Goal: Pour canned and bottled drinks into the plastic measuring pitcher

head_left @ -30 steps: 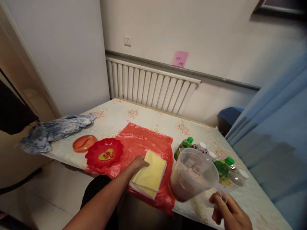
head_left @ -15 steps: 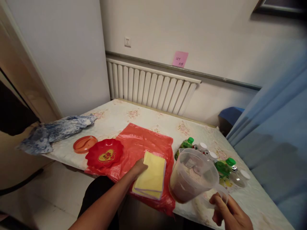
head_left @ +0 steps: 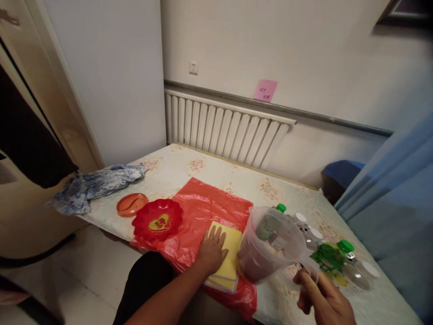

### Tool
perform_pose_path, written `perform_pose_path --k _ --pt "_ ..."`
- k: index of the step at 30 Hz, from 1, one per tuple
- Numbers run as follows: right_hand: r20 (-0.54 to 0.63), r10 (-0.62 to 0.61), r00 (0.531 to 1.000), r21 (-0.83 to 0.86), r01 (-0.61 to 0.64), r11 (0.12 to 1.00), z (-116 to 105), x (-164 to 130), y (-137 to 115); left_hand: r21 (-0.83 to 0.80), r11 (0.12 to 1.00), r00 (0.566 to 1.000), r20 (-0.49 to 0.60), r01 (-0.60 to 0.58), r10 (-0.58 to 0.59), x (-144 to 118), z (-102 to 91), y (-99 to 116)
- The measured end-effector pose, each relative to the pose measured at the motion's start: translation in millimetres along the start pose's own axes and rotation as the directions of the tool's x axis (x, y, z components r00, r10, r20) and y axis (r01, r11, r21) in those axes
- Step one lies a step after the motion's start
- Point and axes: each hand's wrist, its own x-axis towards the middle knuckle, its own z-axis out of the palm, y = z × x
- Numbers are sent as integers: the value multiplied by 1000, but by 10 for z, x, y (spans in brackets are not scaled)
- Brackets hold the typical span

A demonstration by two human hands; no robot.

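Observation:
My left hand [head_left: 214,250] lies flat, fingers spread, on a stack of yellow cloths [head_left: 229,262] that rests on a red plastic bag [head_left: 206,212] spread over the table. My right hand [head_left: 321,300] grips the handle of a clear plastic measuring jug [head_left: 270,243] with brownish liquid in it, held just above the table to the right of the cloths. Behind the jug lie several small bottles, some with green caps [head_left: 329,257].
A red heart-patterned dish [head_left: 157,219] and an orange lid [head_left: 131,204] sit at the table's left front edge [head_left: 108,228]. A blue patterned cloth [head_left: 96,185] lies at the left corner. A radiator [head_left: 226,131] lines the back wall; a blue curtain [head_left: 399,189] hangs at right.
My left hand moved from the cloths' left edge onto their top, fingers spread. The jug shifted slightly left toward the cloths. The view shifted, so everything sits further right.

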Motion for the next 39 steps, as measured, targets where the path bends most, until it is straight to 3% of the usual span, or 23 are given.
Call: perform_pose_path --k 6,11,21,30,39 --pt "23 -98 995 90 96 991 448 305 -287 58 998 999 -11 -38 38 -60 -16 -8" --pt "84 -191 978 156 176 972 896 549 -470 70 996 997 -64 57 -53 -235 -8 -76" --pt "216 -257 942 201 214 956 1701 736 -571 42 988 986 -85 148 -144 -304 145 -161" --pt "241 -279 930 192 236 953 2064 701 -606 28 991 988 -86 134 -131 -311 204 -204" --pt "256 -275 927 242 214 946 2314 646 -478 46 993 990 -103 107 -102 -300 233 -228"
